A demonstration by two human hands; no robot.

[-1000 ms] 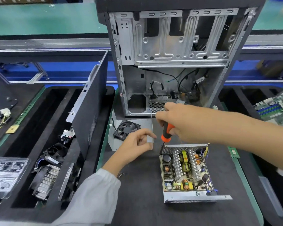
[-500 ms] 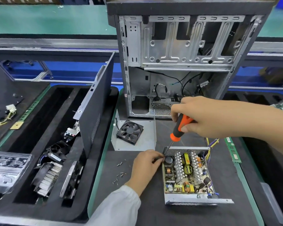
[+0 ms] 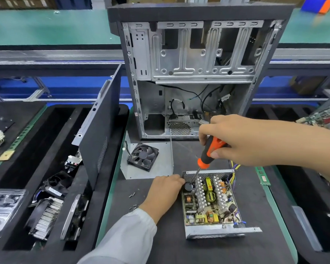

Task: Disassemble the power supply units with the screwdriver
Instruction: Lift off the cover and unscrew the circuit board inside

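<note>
The right hand (image 3: 242, 141) grips the orange-and-black screwdriver (image 3: 208, 151) by its handle, fingers and thumb curled round it, the shaft slanting down and to the left into the far-left corner of the open power supply (image 3: 210, 202); the tip itself is hidden among the parts by a black capacitor. The left hand (image 3: 164, 191) rests against the supply's left side near that same corner, fingers bent toward the casing's edge, though whether they pinch it or only press on it cannot be told. The supply sits lidless on the dark table (image 3: 160, 248) mat, near the middle, its board with heat sinks and coils showing, and coloured wires trail from its far-right corner. Behind the left hand lies a metal cover (image 3: 160, 168) with a black fan (image 3: 143, 156) on it. Beyond both stands an emptied PC case (image 3: 194, 73). A few loose screws (image 3: 131, 195) lie on the mat left of the left wrist. A dark side panel (image 3: 101, 138) stands on edge at the left, beside a foam tray (image 3: 17, 149) holding fans and a heat sink.
</note>
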